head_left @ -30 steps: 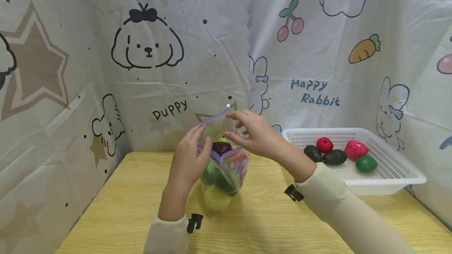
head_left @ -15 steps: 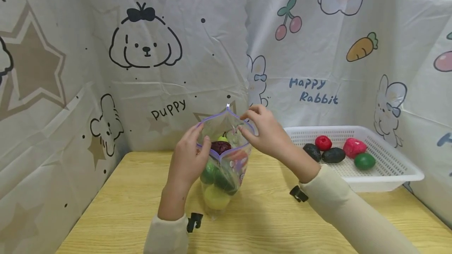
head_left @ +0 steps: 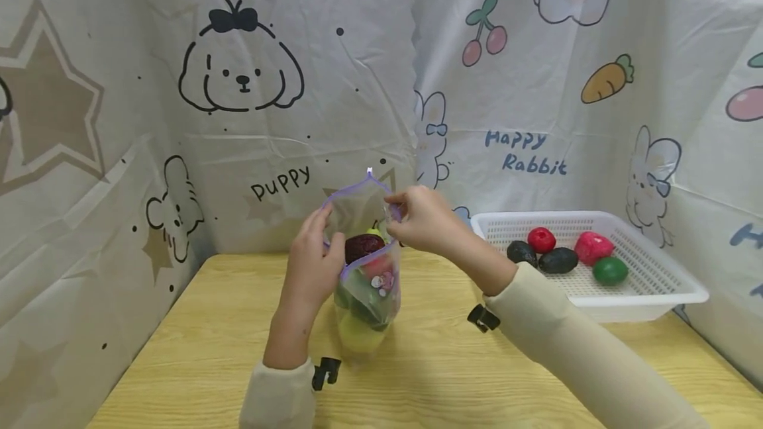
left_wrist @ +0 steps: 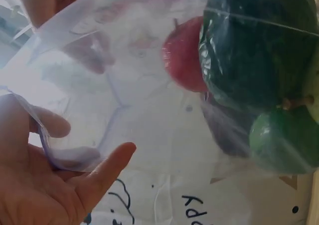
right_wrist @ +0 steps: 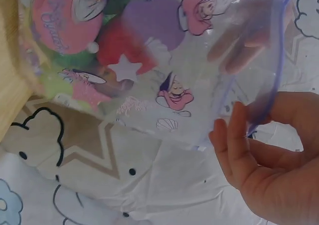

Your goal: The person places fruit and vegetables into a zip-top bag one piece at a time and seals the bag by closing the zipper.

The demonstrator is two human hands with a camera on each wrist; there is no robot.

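Observation:
A clear zip bag (head_left: pixel 365 270) with a purple zip edge stands on the table, its mouth spread. Inside are a dark red fruit (head_left: pixel 364 248), a red apple (left_wrist: pixel 184 54), large dark green produce (left_wrist: pixel 256 45), a smaller green fruit (left_wrist: pixel 284 140) and a yellow one (head_left: pixel 359 336) at the bottom. My left hand (head_left: pixel 311 260) holds the bag's left rim, which passes between thumb and fingers. On the opposite side my right hand (head_left: pixel 426 220) pinches the rim with curled fingers. The right wrist view shows cartoon prints on the bag beside this right hand (right_wrist: pixel 279 160).
A white perforated basket (head_left: pixel 632 306) stands at the right of the wooden table (head_left: pixel 435 363). It holds dark oval fruits (head_left: pixel 558 261), a red fruit (head_left: pixel 542 240), a pink one (head_left: pixel 593 248) and a green one (head_left: pixel 610 271). A printed cloth (head_left: pixel 334 104) hangs behind and at the sides.
My right hand goes from loosely bent fingers at the bag's mouth to pinching its right rim. The bag's top has shifted slightly left and turned. My left hand stays at the left rim.

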